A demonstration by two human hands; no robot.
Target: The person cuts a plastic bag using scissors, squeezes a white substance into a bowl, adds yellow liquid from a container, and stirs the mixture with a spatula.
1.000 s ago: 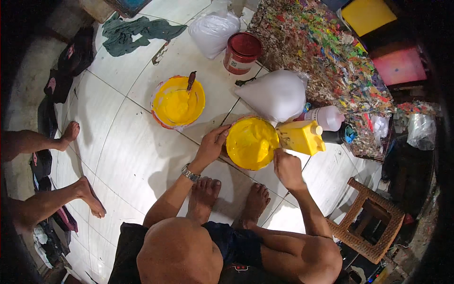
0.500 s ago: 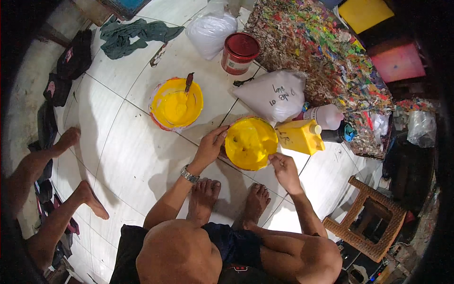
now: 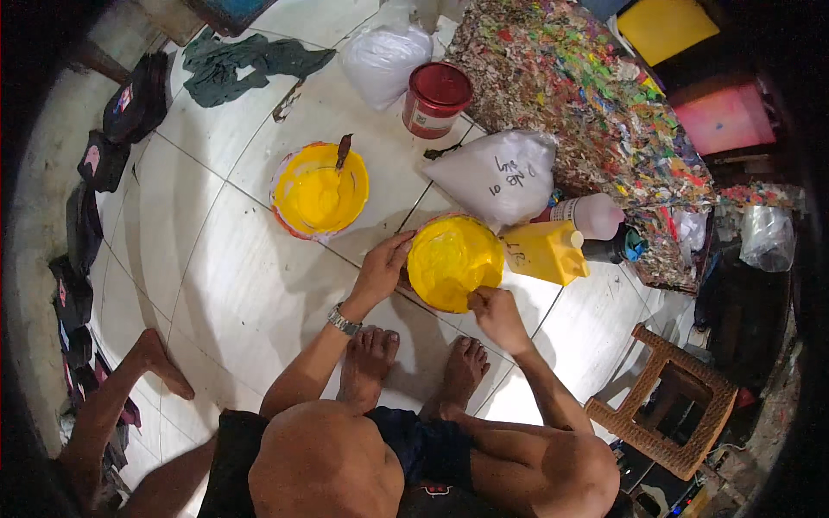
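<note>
A round tub with thick yellow paint in it stands on the floor before my feet. My left hand, with a metal watch on its wrist, grips the tub's left rim. My right hand is closed at the near right rim. What it pinches is hidden by the fingers; a darker yellow patch in the paint beside it may be a tool or a shadow. Farther left stands a second tub of yellow paint, a brown-handled stirrer leaning in it.
Right of the tub stand a yellow jerrycan, a pale pink bottle and a filled plastic bag. Behind are a red can, a white bag and a paint-crusted board. A woven stool sits right; another person's foot is left.
My right hand has moved left and slightly nearer along the rim. The paint's surface has been stirred into a new swirl. At left, the other person's legs have shifted.
</note>
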